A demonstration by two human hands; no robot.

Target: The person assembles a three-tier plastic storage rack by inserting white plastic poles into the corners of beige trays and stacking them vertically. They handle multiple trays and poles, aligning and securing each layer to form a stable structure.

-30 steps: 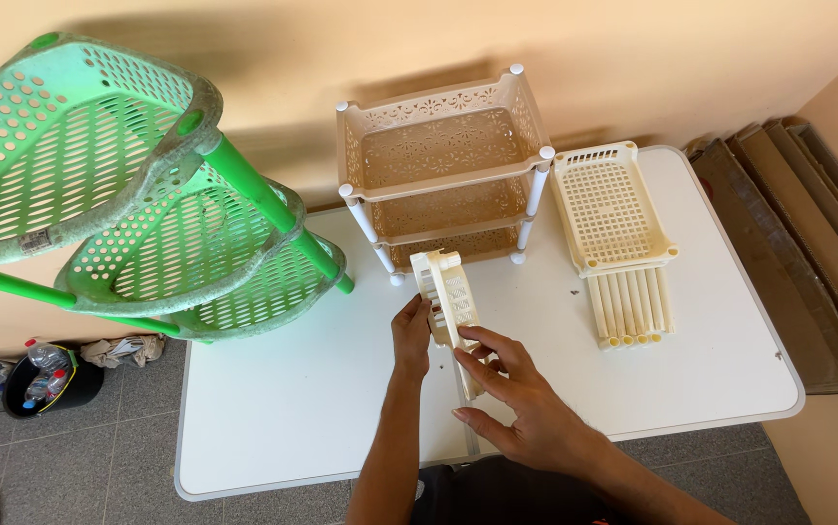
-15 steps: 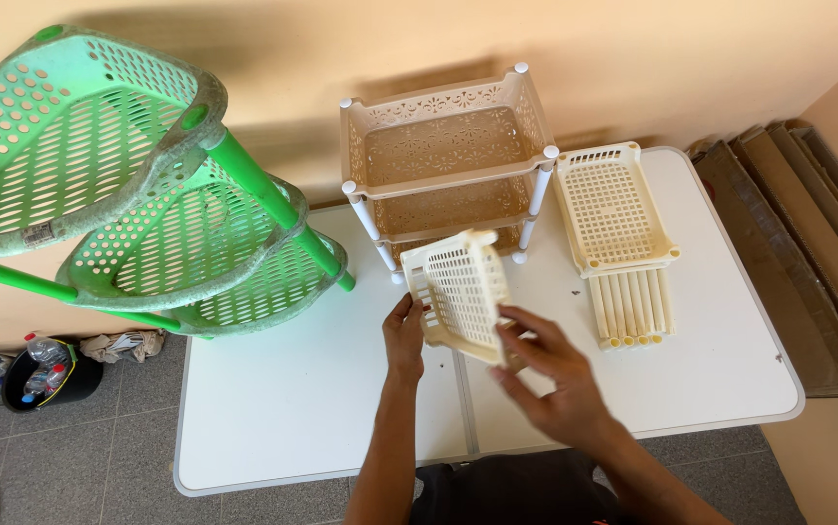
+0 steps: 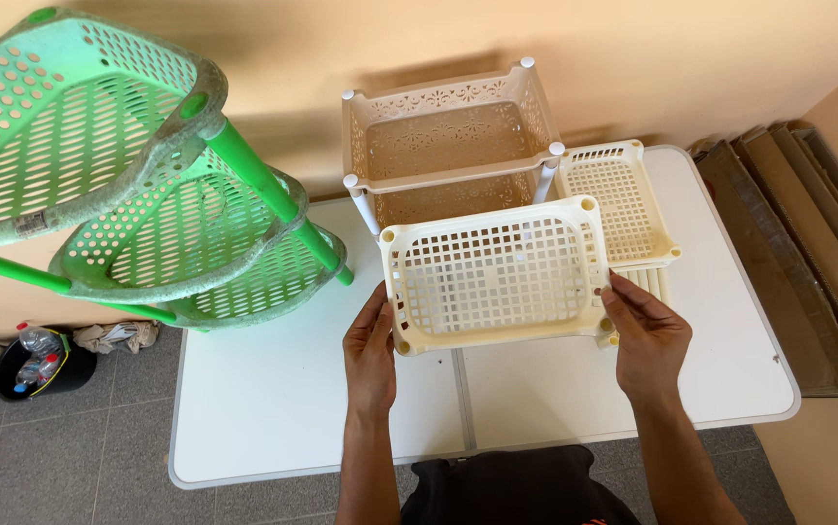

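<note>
Together, the left hand (image 3: 370,355) and right hand (image 3: 645,335) clamp the cream tray (image 3: 495,274) by its short ends, level above the bench (image 3: 273,408), near the rack (image 3: 450,146).

Room: plain tan wall (image 3: 691,58) behind, w/ soft shadows cast on it. White folding worktop (image 3: 273,408) stands against it, seam down the middle, rounded corners. Floor (image 3: 79,447) is grey tile w/ visible grout lines. Bottom left, on the floor: dark round bin (image 3: 35,369) holding plastic bottles, crumpled rag (image 3: 118,335) just beside it. Right side: brown cardboard sheets (image 3: 808,243) leaning along the tan side wall. Light is bright, even daylight.
</note>
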